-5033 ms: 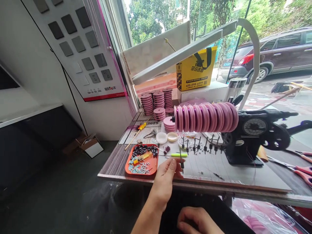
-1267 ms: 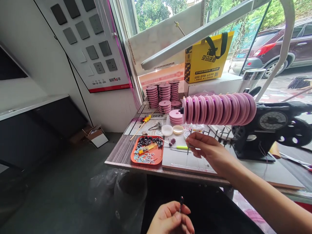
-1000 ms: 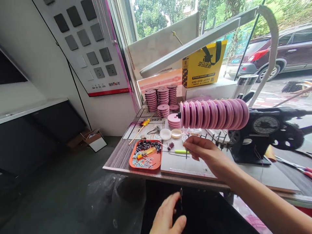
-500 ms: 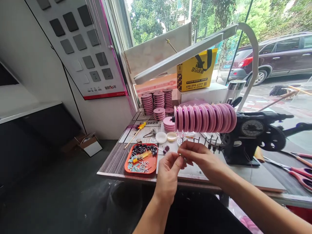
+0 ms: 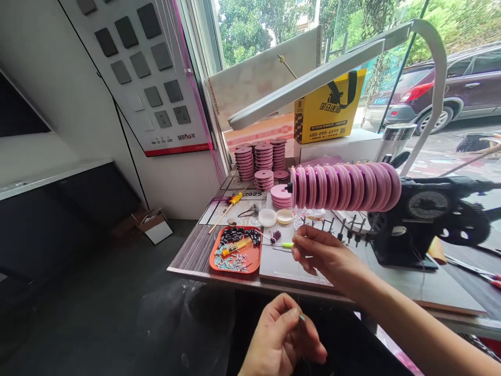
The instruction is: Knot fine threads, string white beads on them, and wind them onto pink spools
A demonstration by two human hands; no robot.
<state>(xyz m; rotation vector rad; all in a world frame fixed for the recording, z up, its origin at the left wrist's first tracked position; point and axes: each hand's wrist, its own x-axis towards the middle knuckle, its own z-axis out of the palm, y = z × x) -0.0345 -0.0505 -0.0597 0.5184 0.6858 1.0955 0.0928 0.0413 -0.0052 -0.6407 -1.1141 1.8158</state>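
My left hand (image 5: pixel 282 337) is low in front of the table edge, thumb and forefinger pinched on a small teal piece (image 5: pixel 302 317) whose tip sticks out. It looks like the little teal pieces in the orange tray. Over the front of the pale board (image 5: pixel 297 274), my right hand (image 5: pixel 319 249) is closed in a pinch; what lies between its fingertips is too small to make out. Just left of those fingertips lies a tool with a lime-green handle (image 5: pixel 287 245). Above the right hand runs a row of pink spools (image 5: pixel 344 188) on the shaft of a black winding machine (image 5: pixel 425 209).
An orange tray (image 5: pixel 256 258) holds black pieces, teal pieces and a yellow item (image 5: pixel 237 246). Stacked pink spools (image 5: pixel 264 159) stand behind, near a yellow bag (image 5: pixel 329 112). A white lamp arm (image 5: pixel 313 81) crosses above. Red-handled scissors (image 5: pixel 495 279) lie at far right.
My hands were together over the board and are now apart. The left has dropped toward me, below the table edge. The view has shifted, and the green-handled tool is now uncovered.
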